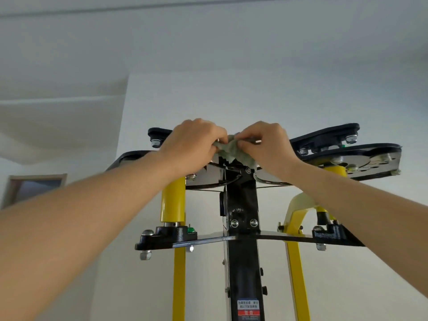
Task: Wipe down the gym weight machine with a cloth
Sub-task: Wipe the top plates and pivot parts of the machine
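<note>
Both hands meet atop the weight machine (242, 205): left hand (192, 144) and right hand (266, 144) pinch the bunched cloth (234, 151) between closed fingertips.

white wall (162, 126) behind, plain | white ceiling (208, 38) above, a thin line running across it far up | wood-framed opening (34, 186) at far left, dark inside
</note>
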`<act>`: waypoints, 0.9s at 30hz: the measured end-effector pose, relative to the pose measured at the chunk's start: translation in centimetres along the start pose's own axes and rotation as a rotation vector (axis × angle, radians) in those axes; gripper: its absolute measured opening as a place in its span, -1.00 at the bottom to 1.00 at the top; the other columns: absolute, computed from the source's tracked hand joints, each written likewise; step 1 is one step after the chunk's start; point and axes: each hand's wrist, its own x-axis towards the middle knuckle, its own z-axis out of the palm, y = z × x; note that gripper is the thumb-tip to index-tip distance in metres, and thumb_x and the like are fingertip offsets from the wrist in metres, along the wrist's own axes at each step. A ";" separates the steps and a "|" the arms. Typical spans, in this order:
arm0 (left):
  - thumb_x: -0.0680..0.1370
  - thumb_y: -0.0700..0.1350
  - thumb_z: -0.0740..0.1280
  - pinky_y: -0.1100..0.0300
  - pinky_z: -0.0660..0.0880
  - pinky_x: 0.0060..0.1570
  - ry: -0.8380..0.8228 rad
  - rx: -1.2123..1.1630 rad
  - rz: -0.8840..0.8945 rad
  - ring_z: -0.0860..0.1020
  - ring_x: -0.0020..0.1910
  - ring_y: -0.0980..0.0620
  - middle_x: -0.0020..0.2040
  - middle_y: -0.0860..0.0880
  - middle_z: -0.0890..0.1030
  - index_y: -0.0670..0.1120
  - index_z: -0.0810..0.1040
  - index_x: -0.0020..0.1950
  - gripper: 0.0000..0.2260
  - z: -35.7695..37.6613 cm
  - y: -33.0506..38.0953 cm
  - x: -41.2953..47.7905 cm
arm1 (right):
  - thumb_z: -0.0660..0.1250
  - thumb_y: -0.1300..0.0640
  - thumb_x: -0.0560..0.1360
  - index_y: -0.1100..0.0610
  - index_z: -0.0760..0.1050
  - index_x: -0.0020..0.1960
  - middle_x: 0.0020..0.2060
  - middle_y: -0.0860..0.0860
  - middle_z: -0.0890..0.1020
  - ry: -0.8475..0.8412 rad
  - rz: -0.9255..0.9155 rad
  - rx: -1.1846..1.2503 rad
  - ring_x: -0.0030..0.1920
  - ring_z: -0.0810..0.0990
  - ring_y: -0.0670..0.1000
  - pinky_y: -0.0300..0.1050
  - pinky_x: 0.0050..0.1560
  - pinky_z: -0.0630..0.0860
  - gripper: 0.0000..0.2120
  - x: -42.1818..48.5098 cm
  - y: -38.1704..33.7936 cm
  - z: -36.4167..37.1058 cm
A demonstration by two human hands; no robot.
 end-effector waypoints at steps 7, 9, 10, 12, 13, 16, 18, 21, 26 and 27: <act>0.56 -0.09 0.26 -0.01 0.55 0.13 -0.489 0.161 -0.138 0.59 0.09 -0.02 0.12 0.06 0.68 0.07 0.72 0.11 -0.74 -3.6 -3.3 1.1 | 0.40 0.18 0.55 0.05 0.72 0.04 -0.24 -0.17 0.65 -0.410 0.014 -0.026 -0.24 0.56 -0.24 -0.39 -0.17 0.44 -0.86 2.0 -0.6 4.3; 0.46 0.15 0.13 -0.13 0.58 0.05 -0.503 0.172 -0.149 0.62 0.01 -0.11 0.03 -0.05 0.70 -0.04 0.71 0.02 -0.56 -3.5 -3.5 0.0 | 0.33 0.18 0.60 0.04 0.70 0.08 -0.20 -0.11 0.68 -0.519 0.003 0.024 -0.23 0.57 -0.22 -0.36 -0.11 0.47 -0.82 1.9 -0.3 5.1; 0.39 0.23 0.06 -0.18 0.57 0.02 -0.475 0.140 -0.156 0.62 -0.01 -0.16 0.02 -0.13 0.69 -0.11 0.69 0.01 -0.43 -3.4 -3.8 -0.4 | 0.31 0.17 0.62 0.04 0.70 0.08 -0.18 -0.07 0.70 -0.543 -0.003 0.041 -0.22 0.59 -0.20 -0.33 -0.05 0.50 -0.81 1.9 -0.2 5.1; 0.41 0.26 0.04 -0.21 0.55 0.02 -0.455 0.071 -0.160 0.61 -0.02 -0.18 -0.02 -0.14 0.68 -0.15 0.67 0.04 -0.39 -2.8 -4.1 -0.8 | 0.29 0.17 0.64 0.05 0.68 -0.01 -0.27 -0.10 0.69 -0.589 -0.003 0.020 -0.32 0.55 -0.25 -0.39 -0.15 0.47 -0.81 2.3 0.4 4.5; 0.50 0.21 0.09 -0.18 0.56 0.03 -0.477 0.063 -0.166 0.61 -0.04 -0.14 -0.04 -0.08 0.69 -0.09 0.68 0.06 -0.49 -2.7 -3.8 -1.0 | 0.28 0.18 0.64 0.03 0.66 -0.09 -0.37 -0.17 0.64 -0.622 -0.005 -0.022 -0.40 0.51 -0.27 -0.46 -0.28 0.39 -0.78 2.6 0.7 4.0; 0.65 0.04 0.22 -0.03 0.56 0.03 -0.544 0.040 -0.141 0.60 -0.03 0.04 0.01 0.08 0.67 0.17 0.62 0.26 -0.74 -2.0 -3.0 -0.6 | 0.27 0.20 0.64 0.03 0.63 -0.16 -0.52 -0.28 0.55 -0.718 0.020 -0.155 -0.48 0.47 -0.29 -0.49 -0.37 0.33 -0.74 3.8 2.3 2.7; 0.65 0.06 0.26 0.07 0.54 0.07 -0.564 0.007 -0.129 0.57 0.04 0.08 0.10 0.09 0.64 0.19 0.57 0.34 -0.73 -1.5 -3.1 -0.4 | 0.29 0.17 0.63 0.06 0.68 -0.07 -0.45 -0.28 0.62 -0.759 0.051 -0.228 -0.37 0.53 -0.33 -0.40 -0.11 0.44 -0.80 4.3 3.6 2.1; 0.64 0.13 0.28 0.00 0.55 0.15 -0.549 -0.017 -0.122 0.56 0.10 0.07 0.15 0.09 0.63 0.21 0.57 0.33 -0.73 -1.2 -3.8 -0.4 | 0.36 0.12 0.59 0.04 0.72 -0.02 -0.19 -0.12 0.73 -0.758 0.076 -0.280 -0.13 0.62 -0.19 -0.14 0.16 0.50 -0.85 4.9 5.0 1.8; 0.60 0.23 0.26 0.03 0.57 -0.04 -0.500 0.076 -0.090 0.58 -0.06 0.13 0.01 0.17 0.63 0.32 0.53 0.32 -0.71 -1.0 -4.4 -1.1 | 0.47 0.15 0.52 0.09 0.72 0.04 -0.10 -0.02 0.75 -0.775 0.057 -0.089 -0.07 0.68 -0.10 -0.15 0.17 0.56 -0.88 5.1 3.7 1.8; 0.60 0.23 0.26 0.07 0.56 -0.06 -0.485 0.078 -0.084 0.57 -0.06 0.14 0.01 0.18 0.63 0.32 0.53 0.32 -0.71 -0.9 -4.5 -1.2 | 0.48 0.17 0.51 0.10 0.72 0.05 -0.10 -0.03 0.75 -0.761 0.027 -0.058 -0.09 0.67 -0.14 -0.19 0.16 0.55 -0.87 5.0 3.1 2.2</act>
